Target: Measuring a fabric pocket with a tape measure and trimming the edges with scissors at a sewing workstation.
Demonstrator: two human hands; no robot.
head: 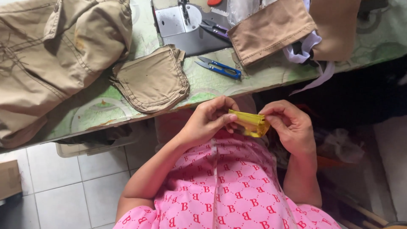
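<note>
Head view, looking down over my lap, scene read left to right.

Far left on the table point(85, 114): a heap of khaki trousers point(51, 51). Right of it a loose khaki pocket piece point(152, 80) lies flat near the table edge. Beyond that, blue snips point(220, 68) lie on the patterned cover, with the sewing machine point(182, 25) at the far edge. Further right, another khaki panel point(271, 29) with white tape point(311, 51) trailing over the edge.

Near me, off the table and above my pink top point(229, 186): a small yellow wrapper point(251, 124), held between both hands at chest height.

Left hand point(210, 121): fingers curled, thumb and fingertips pinching the wrapper's left end. Wrist bent inward, forearm running down and left to the elbow.

Right hand point(290, 125): thumb and forefinger nipping the wrapper's right end, other fingers folded behind. Forearm drops almost straight down on the right.

Handling, by my judgement: the wrapper looks very light, thin and crinkly, glossy enough to slip between fingertips. It seems soft, with no stiffness of its own, and it creases where pinched. I cannot tell what is inside it. Best hold looks to be at the two ends, fingertip pinch, as I have it; a grip across the middle would likely just crumple it. It should tear easily if pulled hard.
</note>
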